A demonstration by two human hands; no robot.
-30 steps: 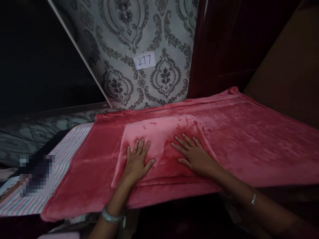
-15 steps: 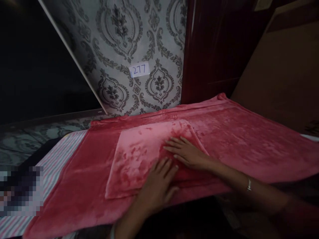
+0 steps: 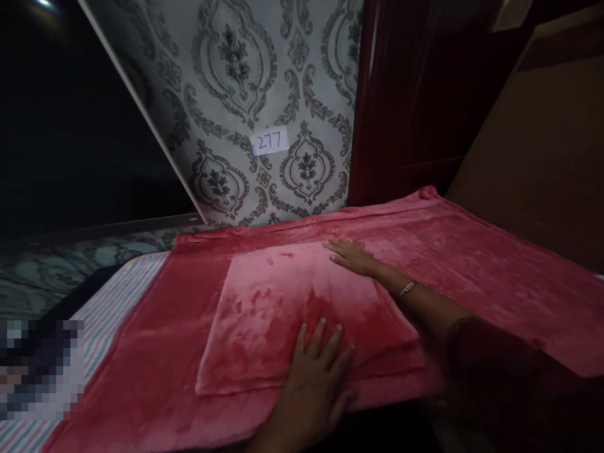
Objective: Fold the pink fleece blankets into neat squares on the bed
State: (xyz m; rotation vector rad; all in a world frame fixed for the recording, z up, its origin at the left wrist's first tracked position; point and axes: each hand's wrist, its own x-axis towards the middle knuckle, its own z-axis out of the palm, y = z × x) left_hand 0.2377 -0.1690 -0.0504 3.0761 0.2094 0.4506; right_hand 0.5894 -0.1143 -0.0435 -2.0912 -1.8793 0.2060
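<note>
Since the earliest frame, the left hand (image 3: 314,384) had moved from the left part of the folded pink cloth (image 3: 264,314) to the middle of its near edge, and the right hand (image 3: 352,257) had gone farther from the body, to the far right corner. The left hand, which was the nearest, was palm down with the fingers spread, and it had hold of nothing; its fingertips lay on the folded cloth, but I cannot tell if the palm was pressing. The folded cloth lay flat on top of a large pink cloth (image 3: 476,277), with dented marks in its pile on the left half. Farther away, the right hand was also flat, with straight fingers and no grasp, and a thin bracelet (image 3: 406,289) was on its wrist. To the left, a striped cloth (image 3: 117,305) came out from beneath the large one. Behind all this stood the patterned wall (image 3: 302,63), with a card (image 3: 268,140) marked 277, between a dark panel (image 3: 85,126) and a dark red one (image 3: 401,107).
</note>
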